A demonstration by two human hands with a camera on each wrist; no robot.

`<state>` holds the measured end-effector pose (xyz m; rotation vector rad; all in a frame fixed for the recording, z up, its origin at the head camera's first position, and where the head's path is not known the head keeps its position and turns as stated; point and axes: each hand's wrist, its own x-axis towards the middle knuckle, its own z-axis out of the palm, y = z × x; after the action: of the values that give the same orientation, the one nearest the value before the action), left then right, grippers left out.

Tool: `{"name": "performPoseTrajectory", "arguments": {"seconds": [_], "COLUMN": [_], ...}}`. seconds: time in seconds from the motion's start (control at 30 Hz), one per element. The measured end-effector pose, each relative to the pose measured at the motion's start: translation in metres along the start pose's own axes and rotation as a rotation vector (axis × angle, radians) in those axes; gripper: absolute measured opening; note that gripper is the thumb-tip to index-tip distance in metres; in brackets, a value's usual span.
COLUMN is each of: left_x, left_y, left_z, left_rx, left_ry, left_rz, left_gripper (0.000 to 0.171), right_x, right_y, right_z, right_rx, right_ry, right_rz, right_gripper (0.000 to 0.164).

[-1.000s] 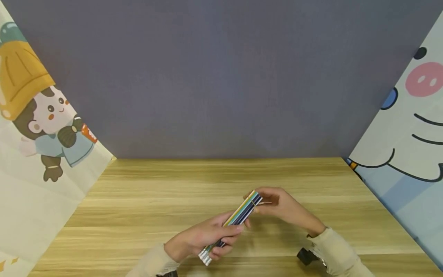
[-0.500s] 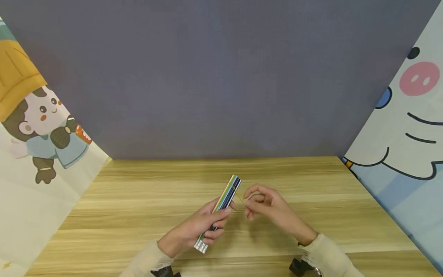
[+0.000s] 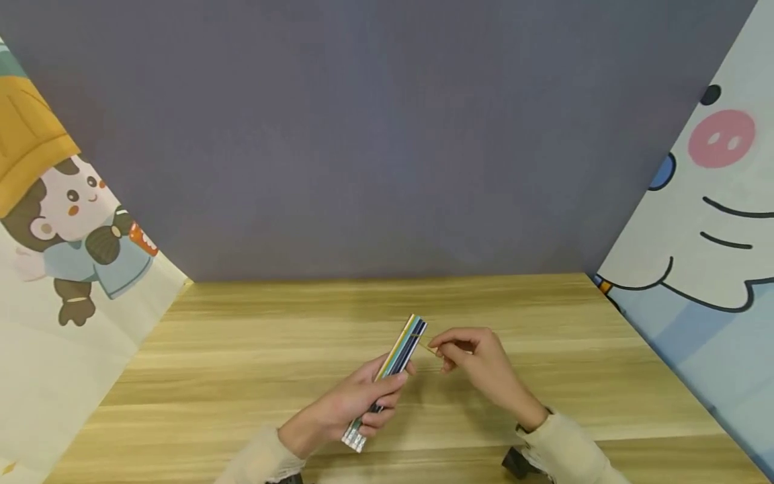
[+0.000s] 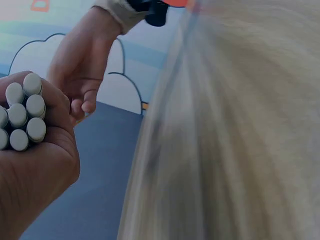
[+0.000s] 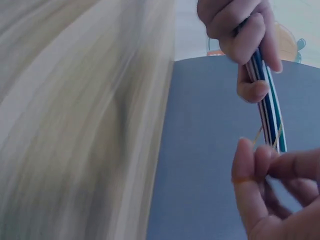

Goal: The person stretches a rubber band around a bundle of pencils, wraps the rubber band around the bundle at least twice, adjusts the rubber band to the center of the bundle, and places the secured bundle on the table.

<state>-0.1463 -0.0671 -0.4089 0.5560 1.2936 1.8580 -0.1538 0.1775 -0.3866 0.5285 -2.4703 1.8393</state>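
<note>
A bundle of striped pencils (image 3: 404, 349) in yellow, teal, dark blue and white lies tilted in my left hand (image 3: 357, 400), thumb across the front. Their pale round eraser ends (image 4: 19, 115) face the left wrist camera. Near the bundle's upper end runs a thin yellowish rubber band (image 3: 426, 347), drawn out toward the right. My right hand (image 3: 484, 366) pinches its outer end between thumb and fingers, a short way from the pencils. In the right wrist view, two strands of the band (image 5: 278, 134) slant from the pencils to the fingertips, and part crosses a finger.
Both hands are above a wood-grain table (image 3: 254, 329). A grey panel (image 3: 387, 148) stands along its back edge. Cartoon-printed sheets flank it, at left (image 3: 36, 376) and right (image 3: 725, 269). A black device (image 3: 516, 462) sits at the right wrist.
From beside the bundle's upper end, my right hand has drawn away, stretching the band into a visible strand. The bundle has shifted left in the head view and stands steeper, still in my left hand.
</note>
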Motion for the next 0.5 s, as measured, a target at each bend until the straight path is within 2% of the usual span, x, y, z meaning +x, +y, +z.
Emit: {"name": "performPoseTrajectory", "arguments": {"seconds": [0.1, 0.17, 0.27, 0.37, 0.5], "left_x": [0.000, 0.000, -0.001, -0.001, -0.003], "left_y": [-0.002, -0.002, -0.003, -0.004, -0.006], "left_z": [0.003, 0.005, 0.008, 0.013, 0.016], "left_rx": [0.028, 0.052, 0.077, 0.098, 0.109], "left_ry": [-0.004, 0.005, -0.001, -0.033, -0.087], "left_rz": [-0.004, 0.007, -0.001, -0.034, -0.056], "left_gripper": [0.022, 0.022, 0.026, 0.028, 0.032], "right_x": [0.001, 0.001, 0.003, 0.005, 0.007], "right_y": [0.002, 0.003, 0.006, 0.014, 0.023], "right_z": [0.001, -0.001, -0.006, -0.012, -0.018], "right_rx": [-0.055, -0.067, -0.035, 0.056, 0.128], "right_ry": [0.023, -0.022, -0.191, -0.395, -0.549], "right_rz": [0.028, 0.048, 0.086, 0.130, 0.166], "right_gripper": [0.017, 0.016, 0.014, 0.013, 0.011]}}
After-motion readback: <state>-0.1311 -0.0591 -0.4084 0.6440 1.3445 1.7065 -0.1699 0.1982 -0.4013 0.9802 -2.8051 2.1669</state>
